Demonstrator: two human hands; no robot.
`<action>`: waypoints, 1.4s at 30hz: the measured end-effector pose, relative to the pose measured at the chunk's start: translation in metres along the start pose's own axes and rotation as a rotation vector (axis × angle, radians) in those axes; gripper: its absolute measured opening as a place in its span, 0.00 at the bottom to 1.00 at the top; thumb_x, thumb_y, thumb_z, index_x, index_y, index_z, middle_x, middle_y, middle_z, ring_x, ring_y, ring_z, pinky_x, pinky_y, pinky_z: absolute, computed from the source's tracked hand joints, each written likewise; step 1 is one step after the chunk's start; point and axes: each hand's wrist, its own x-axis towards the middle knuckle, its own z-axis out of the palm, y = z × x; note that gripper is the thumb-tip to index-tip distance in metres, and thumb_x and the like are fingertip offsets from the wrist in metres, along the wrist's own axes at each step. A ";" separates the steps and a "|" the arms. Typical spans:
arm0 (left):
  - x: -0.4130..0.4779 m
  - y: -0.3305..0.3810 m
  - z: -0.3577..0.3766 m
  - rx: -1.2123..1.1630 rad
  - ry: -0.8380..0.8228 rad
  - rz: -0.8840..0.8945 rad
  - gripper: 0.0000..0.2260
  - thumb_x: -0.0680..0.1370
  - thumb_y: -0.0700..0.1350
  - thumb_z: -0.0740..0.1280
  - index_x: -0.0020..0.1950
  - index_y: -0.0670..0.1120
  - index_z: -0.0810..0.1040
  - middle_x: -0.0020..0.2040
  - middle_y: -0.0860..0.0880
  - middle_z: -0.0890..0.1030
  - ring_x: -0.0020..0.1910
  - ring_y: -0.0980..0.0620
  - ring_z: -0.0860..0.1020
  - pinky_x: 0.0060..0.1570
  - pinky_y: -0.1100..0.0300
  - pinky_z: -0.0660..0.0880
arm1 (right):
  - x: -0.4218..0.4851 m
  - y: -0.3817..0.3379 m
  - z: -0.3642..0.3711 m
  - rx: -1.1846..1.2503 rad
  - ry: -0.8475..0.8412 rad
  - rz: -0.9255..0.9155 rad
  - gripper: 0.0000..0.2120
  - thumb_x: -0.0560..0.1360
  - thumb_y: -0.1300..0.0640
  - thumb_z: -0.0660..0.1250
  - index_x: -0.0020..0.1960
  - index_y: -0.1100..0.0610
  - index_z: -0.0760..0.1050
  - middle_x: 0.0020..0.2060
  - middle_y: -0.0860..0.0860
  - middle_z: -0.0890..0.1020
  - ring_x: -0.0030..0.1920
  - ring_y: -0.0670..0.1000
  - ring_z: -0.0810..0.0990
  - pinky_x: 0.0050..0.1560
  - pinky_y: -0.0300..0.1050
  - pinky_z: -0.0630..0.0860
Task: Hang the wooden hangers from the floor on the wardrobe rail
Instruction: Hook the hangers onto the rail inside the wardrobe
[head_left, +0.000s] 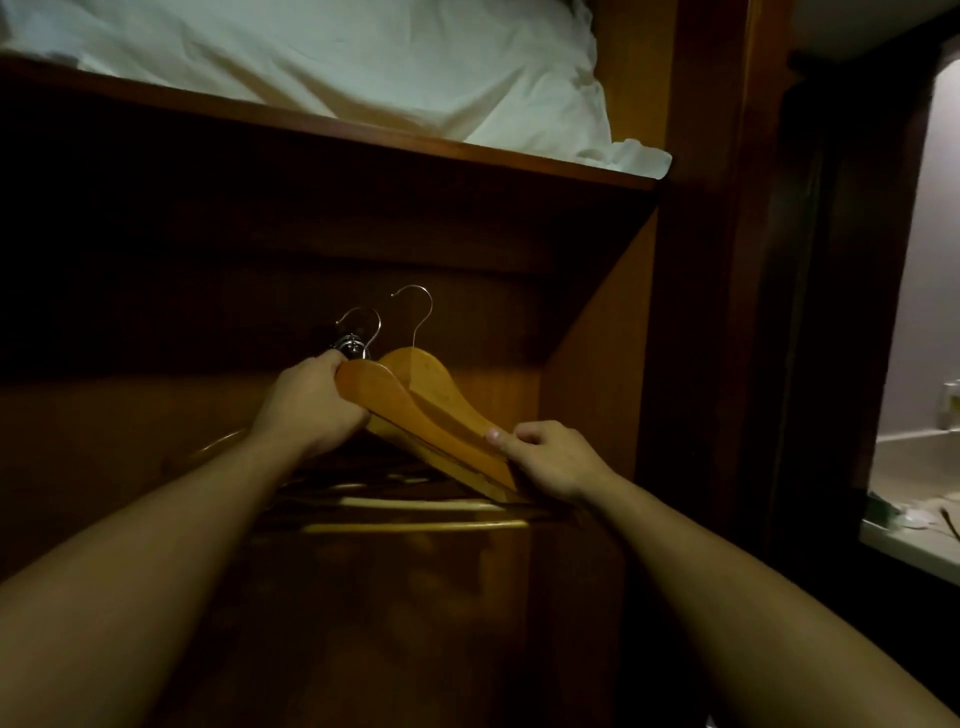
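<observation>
Two wooden hangers with metal hooks are held up inside the dark wardrobe, below its shelf. My left hand grips their left ends near the nearer hook. At their right ends my right hand pinches the wood between thumb and fingers. More wooden hangers show dimly below the hands; only their bars catch light. I cannot make out the rail in the shadow under the shelf.
A wooden shelf above carries white bedding. The wardrobe's right side panel stands close to my right hand. Beyond the frame at the right is a lit room with a pale counter.
</observation>
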 end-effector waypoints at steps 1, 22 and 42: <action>0.001 0.000 0.001 0.000 0.005 -0.006 0.17 0.71 0.44 0.75 0.56 0.50 0.74 0.47 0.48 0.78 0.44 0.47 0.79 0.48 0.45 0.79 | 0.003 0.001 0.000 0.001 0.003 -0.002 0.24 0.75 0.30 0.58 0.37 0.48 0.77 0.37 0.47 0.81 0.38 0.48 0.81 0.37 0.44 0.73; 0.007 -0.039 0.000 0.003 0.064 -0.138 0.14 0.70 0.42 0.74 0.47 0.56 0.72 0.41 0.51 0.80 0.37 0.51 0.80 0.36 0.55 0.78 | 0.066 -0.001 0.046 0.008 -0.142 -0.008 0.22 0.76 0.32 0.60 0.43 0.48 0.80 0.38 0.49 0.84 0.40 0.50 0.83 0.40 0.47 0.79; 0.015 -0.058 0.013 0.036 0.012 -0.185 0.14 0.71 0.39 0.74 0.48 0.53 0.73 0.41 0.49 0.80 0.38 0.50 0.79 0.35 0.58 0.74 | 0.081 0.016 0.076 -0.149 -0.153 0.061 0.28 0.75 0.27 0.53 0.42 0.47 0.80 0.39 0.49 0.82 0.42 0.50 0.80 0.36 0.44 0.72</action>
